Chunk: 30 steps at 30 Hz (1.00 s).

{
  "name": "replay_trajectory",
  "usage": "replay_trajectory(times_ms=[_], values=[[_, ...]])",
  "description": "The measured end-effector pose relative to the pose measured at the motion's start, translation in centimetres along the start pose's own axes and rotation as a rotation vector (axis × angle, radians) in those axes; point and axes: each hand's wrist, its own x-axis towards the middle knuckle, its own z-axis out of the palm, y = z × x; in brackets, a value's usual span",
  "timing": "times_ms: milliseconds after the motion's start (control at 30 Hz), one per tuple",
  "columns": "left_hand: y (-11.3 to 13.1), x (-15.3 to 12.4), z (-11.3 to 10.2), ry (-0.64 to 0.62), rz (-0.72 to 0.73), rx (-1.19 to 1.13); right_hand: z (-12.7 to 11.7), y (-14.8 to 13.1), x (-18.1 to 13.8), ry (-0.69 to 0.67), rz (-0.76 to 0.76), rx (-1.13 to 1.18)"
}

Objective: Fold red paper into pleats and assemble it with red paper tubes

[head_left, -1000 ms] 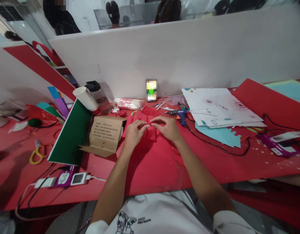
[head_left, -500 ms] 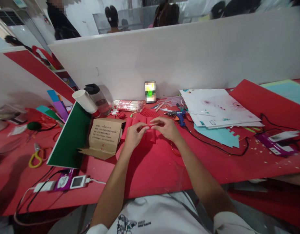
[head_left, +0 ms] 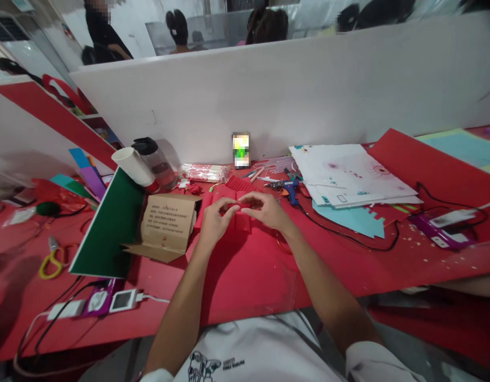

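My left hand [head_left: 218, 218] and my right hand [head_left: 265, 211] meet above the red table, fingers bent and fingertips pinched close together. Between the fingertips is a small red piece that looks like paper, mostly hidden by the fingers. Under and behind both hands lie red paper pieces with rolled folds [head_left: 242, 225]. Just beyond them sits a ribbed red piece [head_left: 240, 183]. A blue glue gun [head_left: 291, 191] rests to the right of my right hand, its black cord trailing right.
An open cardboard box [head_left: 165, 220] and a leaning green board [head_left: 105, 236] stand left, with yellow-handled scissors [head_left: 51, 264] farther out. A phone [head_left: 241, 151] leans on the white partition [head_left: 268, 95]. Printed white sheets [head_left: 348, 175] lie right. A water bottle [head_left: 159, 163] stands behind the box.
The view has shifted slightly, so most things sit a little farther left. Both hands stay together over the red paper, with only slight finger movement.
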Motion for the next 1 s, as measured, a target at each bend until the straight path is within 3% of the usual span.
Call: replay_trajectory(times_ms=[300, 467, 633, 833, 1000], values=[[0.2, 0.0, -0.1, -0.034, 0.047, -0.006, 0.5, -0.1, 0.0, 0.053, -0.057, -0.107], [0.0, 0.1, 0.2, -0.043, -0.021, -0.152, 0.8, 0.2, -0.1, 0.139, -0.212, -0.279], [-0.2, 0.3, 0.6, -0.047, -0.074, -0.313, 0.5, 0.3, -0.1, 0.136, -0.336, -0.333], [-0.7, 0.4, 0.4, 0.041, -0.039, -0.244, 0.4, -0.9, -0.3, 0.043, -0.182, -0.096], [-0.2, 0.3, 0.2, 0.031, -0.007, -0.205, 0.7, -0.7, -0.2, 0.126, -0.065, -0.027]])
